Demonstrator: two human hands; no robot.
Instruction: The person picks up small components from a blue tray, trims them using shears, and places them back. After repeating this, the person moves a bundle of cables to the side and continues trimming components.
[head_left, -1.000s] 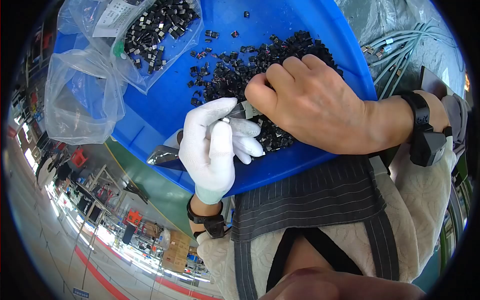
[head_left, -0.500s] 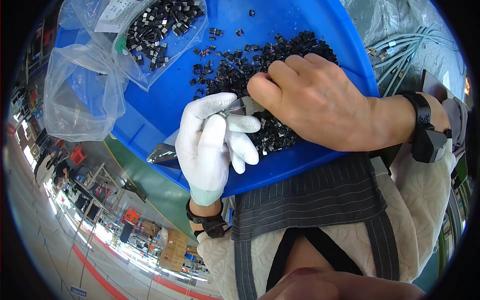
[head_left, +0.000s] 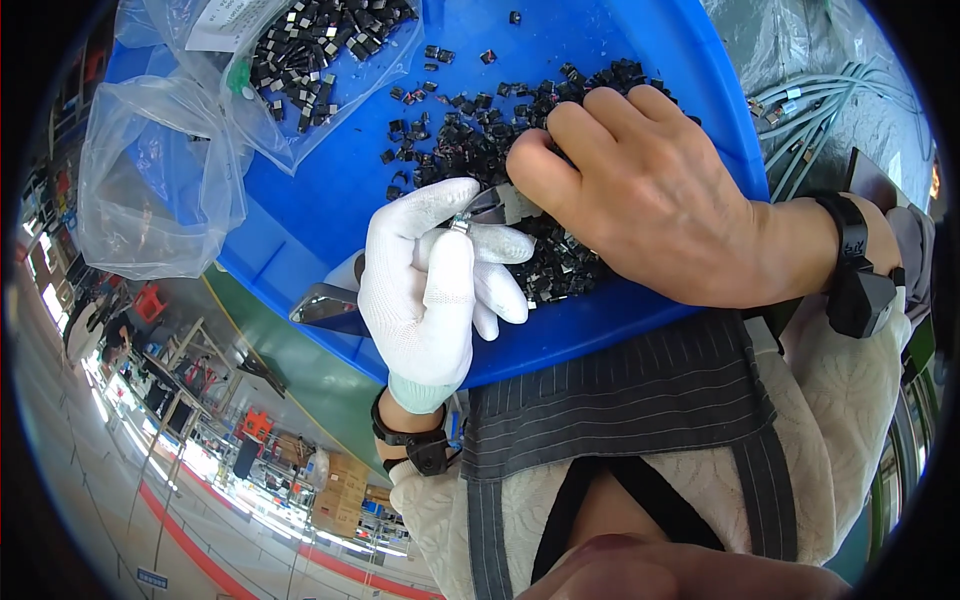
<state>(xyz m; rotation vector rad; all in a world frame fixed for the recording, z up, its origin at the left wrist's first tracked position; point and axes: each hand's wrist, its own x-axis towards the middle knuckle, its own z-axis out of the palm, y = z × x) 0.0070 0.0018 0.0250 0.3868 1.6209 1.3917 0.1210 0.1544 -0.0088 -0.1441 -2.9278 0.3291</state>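
Observation:
My left hand (head_left: 420, 285), in a white knit glove, pinches a small shiny metal piece (head_left: 461, 224) between thumb and forefinger, its other fingers curled below. My bare right hand (head_left: 655, 200) is closed around a small tool with a pale grey body (head_left: 516, 204) and a dark, flat, blade-like tip. That tip lies against or very close to the metal piece; its exact kind is partly hidden by my fingers. Under both hands, a heap of small black connector-like parts (head_left: 455, 150) lies in a blue plastic tray (head_left: 340, 165).
A clear plastic bag (head_left: 160, 190) with black, metal-ended parts (head_left: 300, 70) lies at the tray's far left. A dark, shiny flat object (head_left: 330, 308) sits at the near left rim. Coiled grey cables (head_left: 820, 115) lie on plastic sheeting right of the tray.
Both hands have shifted slightly right in the picture. More of the tool's pale body and dark tip now shows between them. Both grips stay closed.

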